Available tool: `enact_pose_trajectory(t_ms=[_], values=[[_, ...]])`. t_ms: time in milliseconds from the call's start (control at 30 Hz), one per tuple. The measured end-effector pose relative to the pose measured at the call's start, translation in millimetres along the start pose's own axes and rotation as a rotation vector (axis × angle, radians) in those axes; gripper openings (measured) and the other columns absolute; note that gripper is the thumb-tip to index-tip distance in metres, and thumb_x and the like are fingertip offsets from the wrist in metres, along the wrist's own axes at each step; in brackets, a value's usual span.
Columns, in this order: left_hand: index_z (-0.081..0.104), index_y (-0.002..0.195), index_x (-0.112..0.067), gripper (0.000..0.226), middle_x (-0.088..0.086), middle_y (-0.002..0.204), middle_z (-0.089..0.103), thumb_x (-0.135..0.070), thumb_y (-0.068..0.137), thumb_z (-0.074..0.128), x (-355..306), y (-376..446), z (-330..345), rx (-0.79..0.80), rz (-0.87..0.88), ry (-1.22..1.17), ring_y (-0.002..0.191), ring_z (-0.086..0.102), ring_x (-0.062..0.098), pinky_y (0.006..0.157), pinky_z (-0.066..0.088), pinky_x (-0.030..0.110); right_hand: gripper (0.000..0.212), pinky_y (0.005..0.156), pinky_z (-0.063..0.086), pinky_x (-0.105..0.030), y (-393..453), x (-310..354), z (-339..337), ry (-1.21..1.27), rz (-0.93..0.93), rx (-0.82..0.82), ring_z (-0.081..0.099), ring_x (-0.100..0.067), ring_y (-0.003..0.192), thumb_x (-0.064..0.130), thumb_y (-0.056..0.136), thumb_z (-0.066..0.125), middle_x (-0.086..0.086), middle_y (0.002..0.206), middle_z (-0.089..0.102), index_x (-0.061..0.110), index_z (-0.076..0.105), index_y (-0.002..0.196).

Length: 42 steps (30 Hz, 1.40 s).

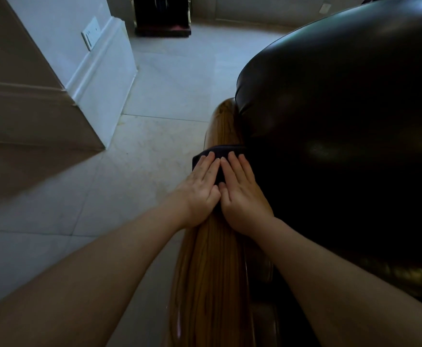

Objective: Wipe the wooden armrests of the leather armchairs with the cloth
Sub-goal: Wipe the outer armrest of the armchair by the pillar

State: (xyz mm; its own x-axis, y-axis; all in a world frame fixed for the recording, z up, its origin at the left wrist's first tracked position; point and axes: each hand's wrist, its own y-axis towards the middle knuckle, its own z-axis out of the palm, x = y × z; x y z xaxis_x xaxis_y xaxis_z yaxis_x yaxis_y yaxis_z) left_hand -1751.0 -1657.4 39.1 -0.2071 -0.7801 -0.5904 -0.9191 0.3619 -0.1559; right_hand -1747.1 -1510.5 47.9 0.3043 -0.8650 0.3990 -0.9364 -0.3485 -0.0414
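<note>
Both hands lay flat, fingers straight — left hand (199,189) and right hand (242,196) pressing the cloth (220,152) onto the armrest (212,271), approx. mid-length. Best done w/ even pressure, long strokes along the grain — off the leather (342,121).

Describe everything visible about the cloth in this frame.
The cloth is dark, almost black, soft-looking, and lies draped across the wooden armrest partway along its length, beside the leather. Its left edge hangs over the armrest's side. The left hand and right hand press flat on it, side by side, covering most of it.
</note>
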Motion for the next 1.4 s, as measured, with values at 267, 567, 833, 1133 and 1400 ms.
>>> enact_pose_trajectory(t_ms=[267,567,833,1133,1400], values=[[-0.005,0.15,-0.015,0.068,0.0,0.158,-0.017,-0.039,0.09,0.017,-5.9,-31.7,8.2,-0.005,0.006,0.014,0.138,-0.02,0.003,0.114,-0.008,0.026,0.058,0.121,-0.003,-0.042,-32.7,10.4,7.8,-0.016,0.039,0.08,-0.021,-0.016,0.147,0.033,0.103,0.015,-0.004,0.164,-0.01,0.015,-0.001,0.156],[-0.003,0.15,-0.012,0.063,0.005,0.159,-0.015,-0.035,0.096,0.019,-24.6,-95.5,28.0,-0.028,0.023,0.157,0.142,-0.021,0.011,0.118,-0.004,0.037,0.059,0.121,-0.003,-0.037,-95.9,26.8,20.2,0.081,0.039,0.031,-0.017,-0.01,0.146,0.037,0.101,0.017,-0.001,0.164,-0.004,0.018,0.004,0.156],[-0.006,0.145,-0.014,0.06,0.004,0.156,-0.012,-0.038,0.092,0.011,-45.9,-159.7,57.4,-0.11,0.019,0.282,0.144,-0.016,0.017,0.117,0.002,0.045,0.065,0.121,0.008,-0.044,-159.6,38.3,36.4,-0.028,-0.008,0.024,-0.015,-0.018,0.149,0.041,0.096,0.004,-0.006,0.164,-0.001,0.013,0.006,0.155],[0.029,0.145,-0.001,0.056,0.018,0.154,0.022,-0.026,0.095,0.032,-60.7,-251.5,126.9,-0.31,0.089,0.382,0.144,0.016,0.032,0.11,0.024,0.059,0.054,0.118,0.017,-0.049,-260.2,50.8,67.1,-0.038,-0.029,-0.059,0.004,-0.021,0.15,0.036,0.102,0.024,-0.004,0.161,0.013,0.017,0.015,0.152],[0.02,0.149,-0.004,0.057,0.015,0.158,0.015,-0.03,0.098,0.026,-60.8,-307.8,178.3,-0.323,0.113,0.412,0.144,0.017,0.033,0.114,0.015,0.057,0.057,0.112,0.018,-0.049,-327.2,52.8,94.2,-0.084,-0.059,-0.019,0.008,-0.023,0.15,0.037,0.1,0.029,-0.007,0.161,0.017,0.016,0.018,0.152]])
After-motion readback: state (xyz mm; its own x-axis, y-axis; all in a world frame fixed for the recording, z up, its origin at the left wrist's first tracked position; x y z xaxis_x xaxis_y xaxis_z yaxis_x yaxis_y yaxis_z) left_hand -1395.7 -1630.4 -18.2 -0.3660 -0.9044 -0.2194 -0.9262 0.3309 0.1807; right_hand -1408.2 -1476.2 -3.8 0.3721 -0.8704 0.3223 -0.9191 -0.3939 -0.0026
